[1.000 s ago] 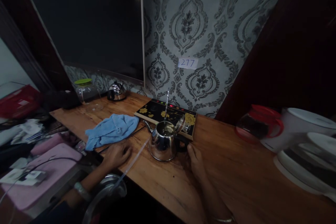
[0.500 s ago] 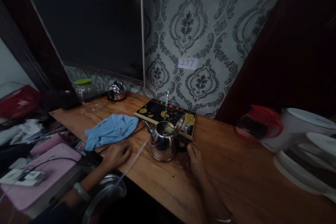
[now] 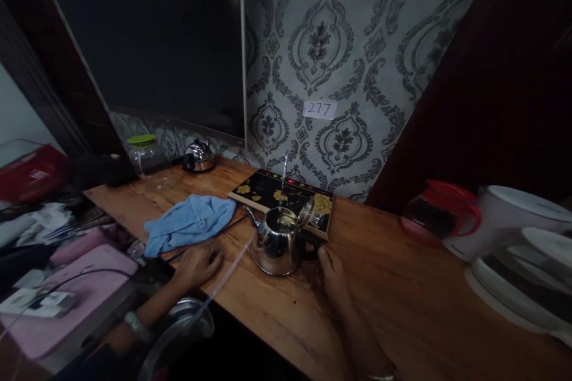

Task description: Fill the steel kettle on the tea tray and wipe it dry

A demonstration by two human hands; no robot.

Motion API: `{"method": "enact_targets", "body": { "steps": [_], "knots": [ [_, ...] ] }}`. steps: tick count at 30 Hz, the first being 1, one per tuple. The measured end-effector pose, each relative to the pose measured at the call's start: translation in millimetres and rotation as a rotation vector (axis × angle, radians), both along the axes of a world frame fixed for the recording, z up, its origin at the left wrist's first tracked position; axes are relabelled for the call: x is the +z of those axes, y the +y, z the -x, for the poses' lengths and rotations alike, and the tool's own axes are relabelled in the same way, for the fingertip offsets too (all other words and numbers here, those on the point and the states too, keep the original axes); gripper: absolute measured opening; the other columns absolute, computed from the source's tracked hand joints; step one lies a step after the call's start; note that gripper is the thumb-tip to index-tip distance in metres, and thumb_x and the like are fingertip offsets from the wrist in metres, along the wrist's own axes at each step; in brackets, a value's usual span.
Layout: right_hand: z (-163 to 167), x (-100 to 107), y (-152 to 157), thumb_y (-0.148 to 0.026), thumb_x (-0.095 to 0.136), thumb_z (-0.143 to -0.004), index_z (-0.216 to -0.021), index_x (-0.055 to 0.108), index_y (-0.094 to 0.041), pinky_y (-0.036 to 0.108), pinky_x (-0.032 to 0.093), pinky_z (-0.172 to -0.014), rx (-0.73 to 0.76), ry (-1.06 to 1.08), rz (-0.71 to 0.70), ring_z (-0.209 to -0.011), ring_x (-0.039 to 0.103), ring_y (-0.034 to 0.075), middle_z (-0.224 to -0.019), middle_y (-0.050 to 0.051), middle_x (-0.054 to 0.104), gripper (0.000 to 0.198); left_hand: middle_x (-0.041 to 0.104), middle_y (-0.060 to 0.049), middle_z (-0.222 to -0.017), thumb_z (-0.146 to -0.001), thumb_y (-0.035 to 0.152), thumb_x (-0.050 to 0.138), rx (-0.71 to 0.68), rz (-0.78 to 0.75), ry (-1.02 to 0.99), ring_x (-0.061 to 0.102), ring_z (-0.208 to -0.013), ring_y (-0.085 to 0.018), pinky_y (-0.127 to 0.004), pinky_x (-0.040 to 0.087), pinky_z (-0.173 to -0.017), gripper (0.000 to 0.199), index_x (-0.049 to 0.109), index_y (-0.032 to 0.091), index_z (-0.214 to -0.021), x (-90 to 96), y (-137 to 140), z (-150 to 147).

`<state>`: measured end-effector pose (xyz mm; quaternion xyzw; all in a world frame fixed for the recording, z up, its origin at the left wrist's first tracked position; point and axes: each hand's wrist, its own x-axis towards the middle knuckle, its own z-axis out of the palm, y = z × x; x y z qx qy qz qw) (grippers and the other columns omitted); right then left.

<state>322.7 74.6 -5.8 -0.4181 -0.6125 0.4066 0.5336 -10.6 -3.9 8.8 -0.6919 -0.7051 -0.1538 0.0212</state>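
Note:
A shiny metal kettle [image 3: 276, 250] stands upright on the wooden table with its lid [image 3: 307, 212] tipped open on the right. Above its mouth rises a slender glossy spout or stream [image 3: 284, 175]; which one, I cannot tell. My right hand [image 3: 331, 271] is closed at the kettle's black handle [image 3: 309, 244], its fingers partly hidden. Near the table's front edge rests my left hand [image 3: 201, 265], fingers curled in with nothing visible in them. A clear tube [image 3: 227, 274] runs from beside the kettle down to a metal vessel [image 3: 192, 312] below the edge.
Behind the kettle lies a black flowered hot plate [image 3: 257, 187] with a red light. A blue cloth [image 3: 192, 220] is at left, beyond it a second kettle [image 3: 199, 156] and a glass jug [image 3: 149, 155]. On the right are a red-lidded jug [image 3: 440, 211] and white appliances [image 3: 522, 211].

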Motion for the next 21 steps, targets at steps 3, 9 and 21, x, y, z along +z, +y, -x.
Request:
{"method": "enact_targets", "body": {
  "steps": [3,9,21],
  "knots": [
    [0,0,0,-0.066,0.048,-0.082,-0.081,0.068,-0.017,0.033,0.048,-0.076,0.019,0.0,0.002,-0.08,0.062,0.023,-0.083,0.008,0.07,0.053,0.065,-0.004,-0.073,-0.084,0.033,0.038,0.002,0.0,0.003,0.059,-0.069,-0.018,-0.028,0.037,-0.063,0.027,0.057,0.021,-0.069,0.5,0,0],
    [0,-7,2,-0.069,0.049,-0.08,-0.085,0.07,-0.017,0.035,0.049,-0.079,-0.025,0.016,0.002,-0.085,0.064,0.025,-0.086,0.008,0.072,0.056,0.065,-0.004,-0.072,-0.084,0.034,0.039,0.006,0.0,-0.012,0.058,-0.069,-0.018,-0.028,0.037,-0.063,0.028,0.057,0.02,-0.069,0.6,-1,-1],
    [0,-8,2,-0.068,0.05,-0.08,-0.086,0.072,-0.017,0.034,0.05,-0.073,-0.061,0.001,-0.004,-0.081,0.064,0.026,-0.078,0.007,0.071,0.056,0.064,-0.004,-0.072,-0.084,0.034,0.038,0.01,-0.003,0.025,0.058,-0.068,-0.018,-0.027,0.036,-0.061,0.028,0.057,0.02,-0.069,-1.3,0,1]
  ]
}}
